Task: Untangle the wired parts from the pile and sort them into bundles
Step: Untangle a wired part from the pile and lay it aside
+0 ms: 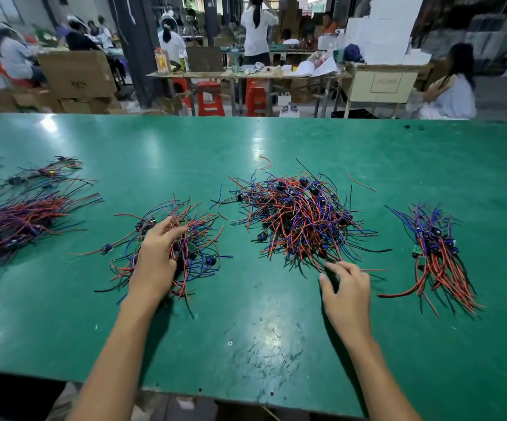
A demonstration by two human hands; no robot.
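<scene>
A big tangled pile of red, blue and black wired parts (pixel 299 217) lies in the middle of the green table (pixel 246 323). My right hand (pixel 348 291) reaches its near edge, fingertips touching the closest wires, fingers relaxed. Left of it sits a smaller loose clump of wired parts (pixel 197 247); my left hand (pixel 156 259) lies on it with fingers curled round some of its wires. A sorted bundle (pixel 437 256) lies at the right, wires running toward me. Another sorted bundle (pixel 18 223) lies at the far left.
A small heap of wired parts (pixel 48 173) lies at the back left. A few stray red wires (pixel 361 180) lie beyond the big pile. Past the table's far edge are people, cardboard boxes (pixel 77 74), red stools (pixel 211 98) and other workbenches.
</scene>
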